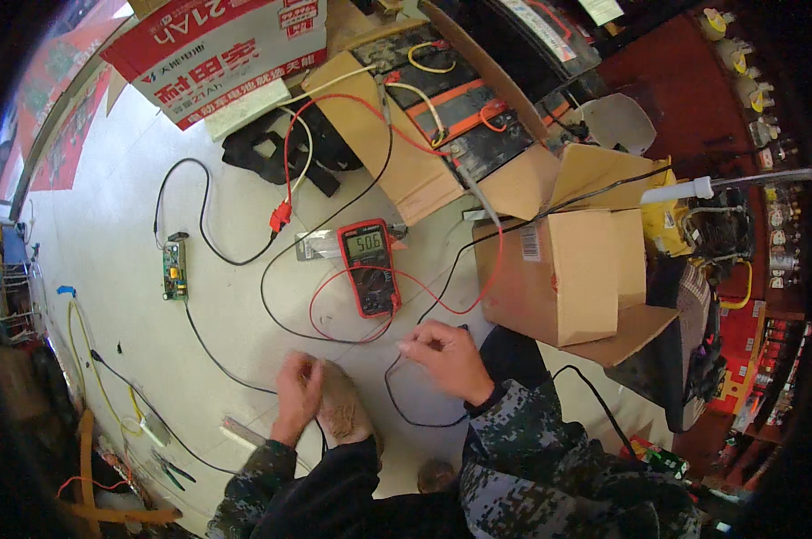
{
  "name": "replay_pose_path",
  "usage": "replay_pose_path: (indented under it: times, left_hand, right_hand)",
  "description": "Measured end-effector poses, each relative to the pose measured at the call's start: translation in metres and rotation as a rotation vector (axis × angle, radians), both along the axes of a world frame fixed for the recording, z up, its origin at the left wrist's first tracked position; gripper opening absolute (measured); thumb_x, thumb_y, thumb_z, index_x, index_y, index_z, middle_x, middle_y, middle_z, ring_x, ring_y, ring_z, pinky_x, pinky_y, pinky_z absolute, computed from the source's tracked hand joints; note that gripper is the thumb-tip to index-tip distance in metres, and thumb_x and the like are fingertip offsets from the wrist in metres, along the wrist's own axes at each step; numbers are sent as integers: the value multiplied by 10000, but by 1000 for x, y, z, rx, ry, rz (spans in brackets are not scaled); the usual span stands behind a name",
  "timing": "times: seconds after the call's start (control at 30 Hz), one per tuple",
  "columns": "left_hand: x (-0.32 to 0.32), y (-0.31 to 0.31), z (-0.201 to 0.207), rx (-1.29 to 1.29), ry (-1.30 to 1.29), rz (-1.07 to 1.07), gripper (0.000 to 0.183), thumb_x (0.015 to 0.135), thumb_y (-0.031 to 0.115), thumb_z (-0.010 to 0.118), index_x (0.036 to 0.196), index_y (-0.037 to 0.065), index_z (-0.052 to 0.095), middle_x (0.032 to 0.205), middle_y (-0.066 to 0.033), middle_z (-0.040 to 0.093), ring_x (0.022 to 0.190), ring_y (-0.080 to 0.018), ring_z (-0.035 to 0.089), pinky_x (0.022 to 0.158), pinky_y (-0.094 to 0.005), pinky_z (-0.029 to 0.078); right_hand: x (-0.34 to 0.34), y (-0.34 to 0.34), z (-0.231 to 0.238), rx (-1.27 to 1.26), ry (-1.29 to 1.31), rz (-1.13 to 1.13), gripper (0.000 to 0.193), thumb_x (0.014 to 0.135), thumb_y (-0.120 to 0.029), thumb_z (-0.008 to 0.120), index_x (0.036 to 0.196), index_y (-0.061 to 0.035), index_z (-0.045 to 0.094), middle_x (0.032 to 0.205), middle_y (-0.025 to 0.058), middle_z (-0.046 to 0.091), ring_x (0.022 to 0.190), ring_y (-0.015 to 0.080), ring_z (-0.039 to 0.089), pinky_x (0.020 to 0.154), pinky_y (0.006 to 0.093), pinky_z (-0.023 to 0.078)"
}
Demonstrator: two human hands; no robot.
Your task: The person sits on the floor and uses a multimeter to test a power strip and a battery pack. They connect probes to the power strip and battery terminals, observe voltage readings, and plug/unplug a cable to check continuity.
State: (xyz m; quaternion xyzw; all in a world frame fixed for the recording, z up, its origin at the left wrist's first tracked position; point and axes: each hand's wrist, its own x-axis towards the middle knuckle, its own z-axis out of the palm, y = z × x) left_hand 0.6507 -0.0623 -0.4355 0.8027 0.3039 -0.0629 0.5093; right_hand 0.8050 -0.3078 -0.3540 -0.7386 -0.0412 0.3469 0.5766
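My left hand [296, 397] is held over my left shoe [340, 409], its fingers curled together and a little blurred. Above my right knee, my right hand [451, 359] is closed, thumb against the bent fingers. What either hand holds, if anything, I cannot make out. A red and black multimeter [367, 269] with a lit display lies on the floor ahead, its red and black leads looping around it. Farther left lies a small green circuit board [175, 269] with black cables. A red connector [281, 216] joins a black cable to red and white wires.
An opened carton [406, 193] holds black batteries [473, 112] wired together. Another carton [585, 274] stands open at right. A red and white box [235, 63] is at the back left. Pliers [172, 470] and a yellow cable [80, 355] lie at left; shelves of small parts line the right.
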Motion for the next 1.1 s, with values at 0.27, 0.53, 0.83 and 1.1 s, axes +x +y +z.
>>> replay_pose_path:
  times: [0.27,0.53,0.83,1.1]
  left_hand:
    - [-41,-49,-20,67,204,-376,332,945,359,702,872,35,691,794,-214,680,771,-422,667,699,-508,511]
    - [-44,-48,-39,150,132,-381,349,937,379,694,799,59,665,743,-196,672,721,-426,659,660,-524,506]
    - [-34,-44,-36,190,146,-418,379,913,391,711,750,50,675,718,-223,648,692,-432,649,643,-524,496]
    - [-41,-28,-29,-72,79,-195,365,937,339,722,776,17,665,733,-194,649,666,-361,623,649,-463,497]
  right_hand:
    - [27,-21,39,56,-208,-197,201,937,-121,775,830,3,658,872,45,690,811,92,596,727,275,484]
    - [26,-30,43,83,-218,-235,140,947,-112,762,879,-5,703,833,16,691,784,68,605,716,253,483]
    - [-4,-15,22,5,-155,-52,145,924,-105,780,874,-5,689,824,16,688,775,67,609,724,260,501]
    - [-31,-12,-18,-164,-71,229,231,908,-183,800,848,-2,669,793,53,656,756,111,607,724,285,510]
